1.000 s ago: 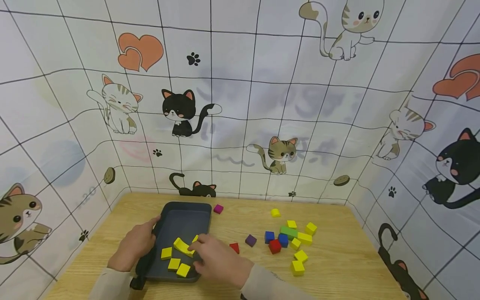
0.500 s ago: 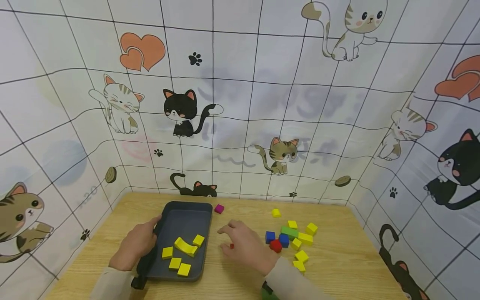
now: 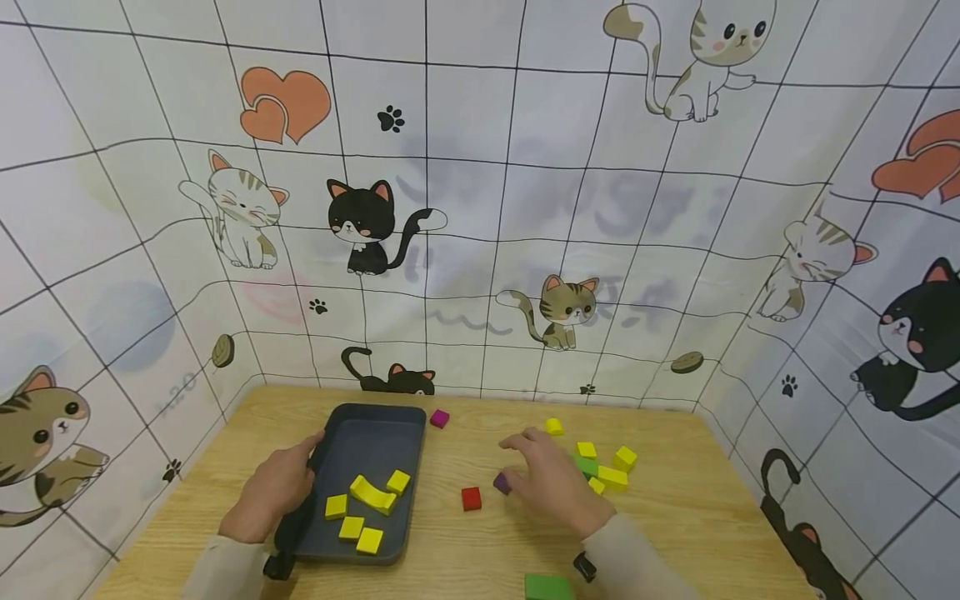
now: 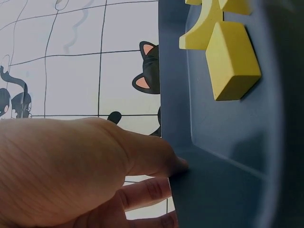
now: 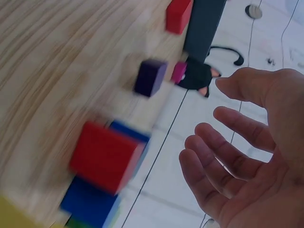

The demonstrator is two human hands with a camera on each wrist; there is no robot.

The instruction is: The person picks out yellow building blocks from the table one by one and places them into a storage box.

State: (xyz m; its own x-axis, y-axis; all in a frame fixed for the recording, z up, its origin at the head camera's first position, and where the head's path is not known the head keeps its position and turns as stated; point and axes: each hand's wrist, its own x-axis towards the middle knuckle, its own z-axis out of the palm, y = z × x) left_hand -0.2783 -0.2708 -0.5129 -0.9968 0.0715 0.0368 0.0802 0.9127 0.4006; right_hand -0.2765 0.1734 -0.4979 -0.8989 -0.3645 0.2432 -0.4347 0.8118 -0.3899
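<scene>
My left hand (image 3: 274, 490) grips the left wall of a dark grey tray (image 3: 375, 446); in the left wrist view the thumb (image 4: 156, 156) lies at the rim and the fingers are outside it. Inside the tray lie several yellow blocks, one of them a curved piece (image 3: 371, 495). My right hand (image 3: 558, 485) hovers over the table's middle with relaxed, parted fingers, holding nothing. By its thumb in the head view is a purple block (image 3: 502, 482). The right wrist view shows a red block (image 5: 107, 156) and blue blocks (image 5: 88, 202), which the hand hides from the head camera.
A red block (image 3: 471, 498) sits between tray and right hand, a magenta block (image 3: 439, 418) at the tray's far right corner. Yellow blocks (image 3: 625, 458) and a green one (image 3: 587, 467) lie beyond the right hand. Another green block (image 3: 547, 587) is at the near edge.
My right hand has left the yellow block in the tray and moved right, past the red block, to the purple block. The red block has turned slightly. My left hand stays on the tray.
</scene>
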